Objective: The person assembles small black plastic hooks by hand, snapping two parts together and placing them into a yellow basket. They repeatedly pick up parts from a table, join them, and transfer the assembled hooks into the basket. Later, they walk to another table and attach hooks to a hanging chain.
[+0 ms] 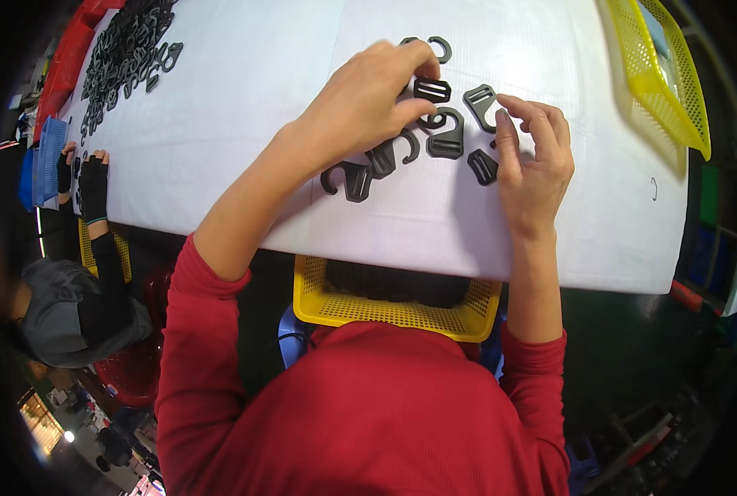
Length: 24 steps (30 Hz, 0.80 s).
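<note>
My left hand (367, 97) reaches over a small group of black plastic hooks on the white table. Its index finger and thumb close on opposite sides of one black plastic hook (432, 90) with a slotted end; its other fingers are partly hidden. Beside it lie another slotted hook (446, 145) and, nearer to me, two more hooks (357, 182) partly under my wrist. My right hand (539, 161) is open, fingers curved and a little apart, its tips next to a triangular slotted hook (480, 99). Below that, near the thumb, is a further slotted piece (482, 168).
A large heap of black hooks (129, 62) covers the far left of the white table (244, 99). Yellow baskets stand at the far right (670, 99) and before my lap (360, 312). A co-worker's gloved hand (95, 186) rests at the left edge, beside a blue basket (50, 157).
</note>
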### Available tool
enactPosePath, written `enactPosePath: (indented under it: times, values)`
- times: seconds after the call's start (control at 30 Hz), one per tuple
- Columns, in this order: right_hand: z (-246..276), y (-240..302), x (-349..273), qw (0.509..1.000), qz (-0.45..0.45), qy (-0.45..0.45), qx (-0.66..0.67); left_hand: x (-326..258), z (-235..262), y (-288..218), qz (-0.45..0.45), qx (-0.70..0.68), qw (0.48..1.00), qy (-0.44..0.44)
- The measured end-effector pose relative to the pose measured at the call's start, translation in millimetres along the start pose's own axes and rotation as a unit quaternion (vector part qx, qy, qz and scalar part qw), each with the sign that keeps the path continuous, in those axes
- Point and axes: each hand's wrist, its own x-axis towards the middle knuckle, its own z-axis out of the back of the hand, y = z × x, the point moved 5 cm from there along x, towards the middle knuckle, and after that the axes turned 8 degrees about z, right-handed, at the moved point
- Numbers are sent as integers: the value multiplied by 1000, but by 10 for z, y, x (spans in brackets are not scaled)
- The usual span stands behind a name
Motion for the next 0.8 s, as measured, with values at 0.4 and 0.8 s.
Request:
enactPosePath:
  times: [0.4,0.8]
  values:
    - [-173,111,-141,816,-275,180,475,-463,-5,-236,209,-364,905,-71]
    - [-86,159,-210,794,-312,220,472,-716,-67,-404,119,-209,961,-134]
